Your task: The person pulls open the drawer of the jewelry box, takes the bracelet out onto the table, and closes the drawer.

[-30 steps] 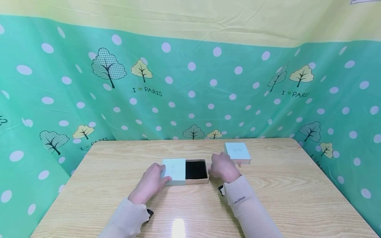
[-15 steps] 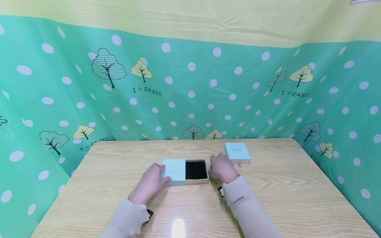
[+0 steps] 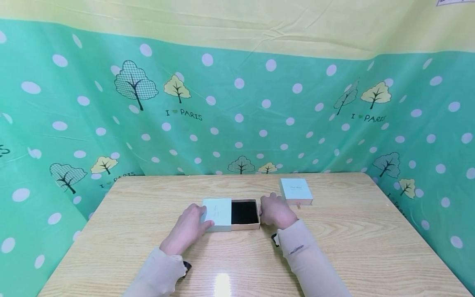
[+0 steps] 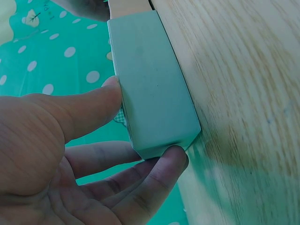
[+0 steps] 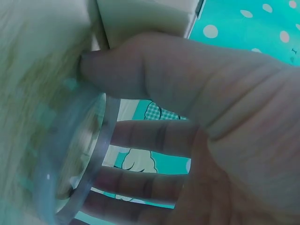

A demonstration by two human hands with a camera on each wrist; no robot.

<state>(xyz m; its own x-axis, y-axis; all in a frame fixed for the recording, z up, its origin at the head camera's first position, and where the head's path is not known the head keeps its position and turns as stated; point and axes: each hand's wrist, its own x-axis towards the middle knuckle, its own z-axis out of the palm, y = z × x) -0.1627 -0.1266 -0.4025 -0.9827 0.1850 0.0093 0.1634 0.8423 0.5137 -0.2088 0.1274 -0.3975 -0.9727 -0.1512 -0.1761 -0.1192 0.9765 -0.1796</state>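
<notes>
While the blue cover (image 3: 219,213) is grasped by the left hand (image 3: 190,224), right hand (image 3: 277,211) is placed beside the open tray (image 3: 245,226); its grip can't be told.

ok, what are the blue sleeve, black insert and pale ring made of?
Blue sleeve: likely matte card; crisp folded edges, no sharp glare.
Black insert: perhaps foam or velvet; dull, even black.
Pale ring: smooth, a small highlight; glass, stone or plastic, too blurred to settle.
</notes>
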